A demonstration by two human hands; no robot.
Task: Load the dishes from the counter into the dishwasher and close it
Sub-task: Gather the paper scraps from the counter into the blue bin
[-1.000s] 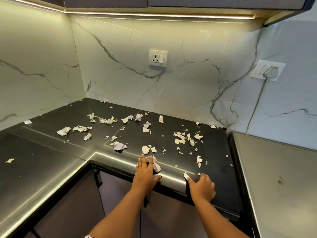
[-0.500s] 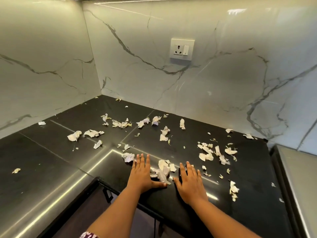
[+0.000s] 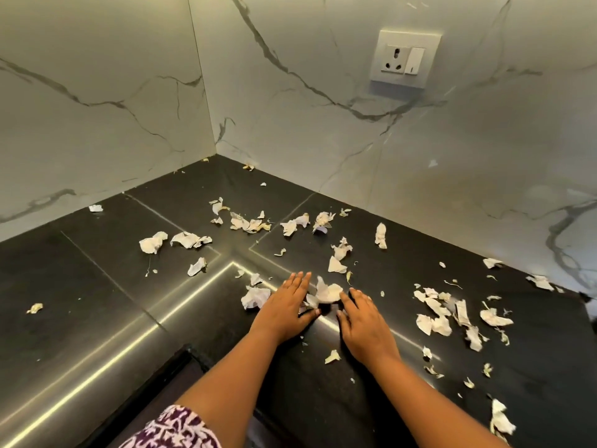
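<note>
No dishes and no dishwasher show in the head view. A black counter (image 3: 97, 286) fills the corner, strewn with several torn white paper scraps. My left hand (image 3: 286, 307) lies flat on the counter, fingers straight, beside a crumpled scrap (image 3: 255, 297). My right hand (image 3: 365, 321) lies flat too, fingers straight. Between the two hands sits a small heap of scraps (image 3: 328, 292), touched by fingertips on both sides.
White marble walls meet at the corner, and a wall socket (image 3: 405, 59) is on the right-hand wall. More scraps lie at the right (image 3: 452, 315), at the back (image 3: 245, 223) and at the left (image 3: 153, 242). The counter's front edge (image 3: 190, 350) runs below my arms.
Both hands slid forward from the counter's front edge and closed in on each other, pushing scraps into a heap between them. The camera moved closer and tilted down.
</note>
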